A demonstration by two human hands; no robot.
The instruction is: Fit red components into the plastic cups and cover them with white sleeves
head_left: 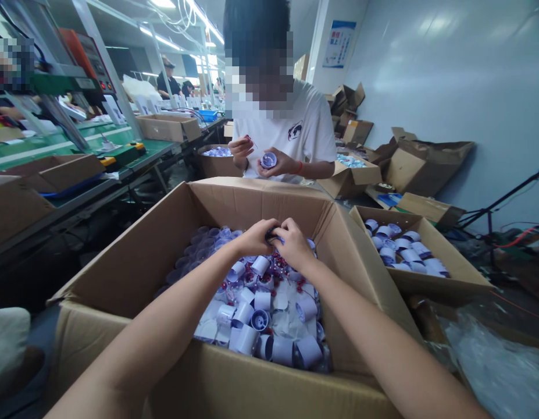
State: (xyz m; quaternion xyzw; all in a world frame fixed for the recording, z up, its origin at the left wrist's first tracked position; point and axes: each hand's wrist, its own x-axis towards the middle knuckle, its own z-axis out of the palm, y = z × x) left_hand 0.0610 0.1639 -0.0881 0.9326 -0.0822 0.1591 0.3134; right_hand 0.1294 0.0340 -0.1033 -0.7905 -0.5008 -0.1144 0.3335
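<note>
Over the big cardboard box [269, 381], my left hand [257, 237] and my right hand [294, 244] meet, fingers closed around one small plastic part [275, 238]. Only a dark and violet bit of this part shows, since my fingers cover the rest. Beneath my hands lie several white plastic cups [244, 339], jumbled on their sides and upright. Among them are small dark red pieces with thin wires [278, 263]. Clear plastic cups [197, 247] are heaped at the box's left side.
A co-worker [278, 134] opposite holds a white cup [268, 160] and a red wired piece. On the right stands a smaller carton [461, 276] of white cups, with clear plastic bags [500, 366] below it. A green conveyor bench [151, 151] runs along the left.
</note>
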